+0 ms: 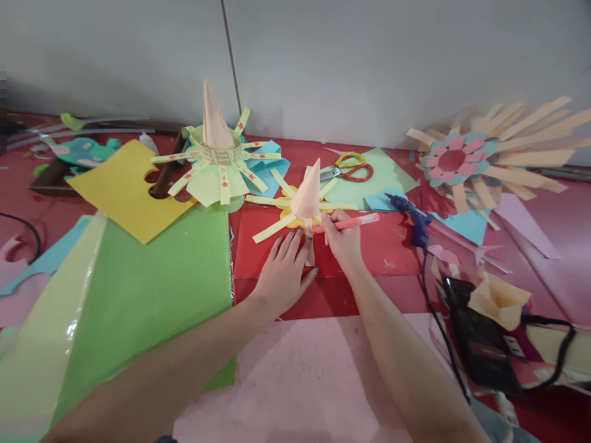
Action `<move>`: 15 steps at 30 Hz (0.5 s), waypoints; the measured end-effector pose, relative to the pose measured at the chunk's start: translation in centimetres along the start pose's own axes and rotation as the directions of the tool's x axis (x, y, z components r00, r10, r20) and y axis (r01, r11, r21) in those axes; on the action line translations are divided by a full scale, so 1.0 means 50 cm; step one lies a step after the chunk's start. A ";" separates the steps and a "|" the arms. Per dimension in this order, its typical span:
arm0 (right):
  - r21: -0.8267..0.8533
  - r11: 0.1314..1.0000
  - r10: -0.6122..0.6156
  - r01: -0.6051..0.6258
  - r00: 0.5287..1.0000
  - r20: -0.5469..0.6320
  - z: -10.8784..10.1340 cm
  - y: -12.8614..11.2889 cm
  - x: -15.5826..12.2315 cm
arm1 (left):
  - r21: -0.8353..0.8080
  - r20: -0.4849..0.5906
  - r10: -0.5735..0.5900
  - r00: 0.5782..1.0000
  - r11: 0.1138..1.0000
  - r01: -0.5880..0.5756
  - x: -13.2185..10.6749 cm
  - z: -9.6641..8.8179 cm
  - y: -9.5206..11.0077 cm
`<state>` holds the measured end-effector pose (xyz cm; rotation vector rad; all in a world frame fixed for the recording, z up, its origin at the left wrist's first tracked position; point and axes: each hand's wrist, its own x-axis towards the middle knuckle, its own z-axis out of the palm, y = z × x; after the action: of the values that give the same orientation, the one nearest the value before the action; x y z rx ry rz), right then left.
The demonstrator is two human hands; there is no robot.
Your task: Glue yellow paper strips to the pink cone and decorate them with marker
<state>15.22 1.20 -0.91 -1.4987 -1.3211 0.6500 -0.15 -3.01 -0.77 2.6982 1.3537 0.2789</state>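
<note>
Currently, head view: right hand (342, 237) clasps an orange-pink marker pen (347, 223), its tip at the base of a peach paper cone (306, 194). The cone stands upright on a yellow disc with pale yellow paper strips (272, 227) radiating outward, on a red sheet (397, 246). Left hand (284, 271) lies flat, fingers spread, grasping nothing, pressing the sheet just beside the cone. Behind, a larger finished cone ornament (217, 154) with star-printed strips. Right of it: scissors (348, 167) with yellow and red handles, blue glue gun (412, 218). Glossy green paper (152, 283) at left.
</note>
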 end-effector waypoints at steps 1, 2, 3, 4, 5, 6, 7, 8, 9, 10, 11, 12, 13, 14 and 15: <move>0.010 1.000 0.000 0.000 1.000 0.010 0.000 -0.001 0.000 | 0.001 -0.001 -0.001 1.000 1.000 0.001 0.000 0.000 0.000; 0.023 1.000 -0.004 0.003 1.000 0.022 0.000 -0.002 0.000 | 0.001 -0.003 -0.002 1.000 1.000 0.002 0.000 0.000 0.000; 0.036 0.999 -0.009 0.008 0.999 0.035 0.000 -0.003 0.000 | 0.002 -0.005 -0.003 1.000 1.000 0.003 0.000 0.000 0.000; 0.045 0.999 -0.015 0.013 0.999 0.048 0.000 -0.004 -0.001 | 0.004 -0.006 -0.003 1.000 1.000 0.003 -0.001 0.000 0.000; 0.053 0.998 -0.018 0.015 0.998 0.057 0.000 -0.005 -0.001 | 0.005 -0.006 -0.004 1.000 1.000 0.004 -0.001 0.000 0.000; 0.060 0.998 -0.018 0.014 0.998 0.065 0.000 -0.005 -0.001 | 0.006 -0.007 -0.004 1.000 1.000 0.004 -0.001 0.000 0.000; 0.064 0.998 -0.016 0.012 0.997 0.073 0.000 -0.005 -0.001 | 0.007 -0.006 -0.003 1.000 1.000 0.003 -0.001 0.000 0.000; 0.065 0.998 -0.016 0.010 0.997 0.081 0.000 -0.005 -0.001 | 0.006 -0.006 -0.003 1.000 1.000 0.003 -0.001 0.000 0.000; 0.063 0.998 -0.017 0.011 0.996 0.087 0.000 -0.004 -0.001 | 0.004 -0.007 -0.003 1.000 1.000 0.003 -0.001 -0.001 0.000; 0.060 0.998 -0.020 0.015 0.996 0.090 0.000 -0.004 -0.001 | 0.001 -0.006 -0.002 1.000 1.000 0.002 -0.001 -0.001 0.000; 0.054 0.998 -0.024 0.019 0.996 0.091 0.000 -0.003 -0.001 | -0.003 -0.004 -0.003 1.000 1.000 0.003 -0.001 -0.002 0.000; 0.047 0.999 -0.029 0.025 0.996 0.089 0.000 -0.003 -0.001 | -0.007 0.000 -0.004 1.000 1.000 0.004 -0.001 -0.002 0.000; 0.039 0.999 -0.034 0.031 0.996 0.082 0.000 -0.002 -0.001 | -0.010 0.003 -0.006 1.000 1.000 0.006 -0.001 -0.002 0.000; 0.032 0.999 -0.038 0.036 0.997 0.072 0.000 -0.002 0.000 | -0.013 0.006 -0.008 1.000 1.000 0.008 -0.001 -0.002 0.000; 0.026 0.999 -0.041 0.039 0.997 0.063 -0.001 -0.001 0.000 | -0.016 0.007 -0.009 1.000 1.000 0.009 -0.001 -0.001 0.000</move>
<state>15.21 1.16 -0.85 -1.4384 -1.3833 0.6907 -0.18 -3.04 -0.71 2.6770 1.3557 0.2787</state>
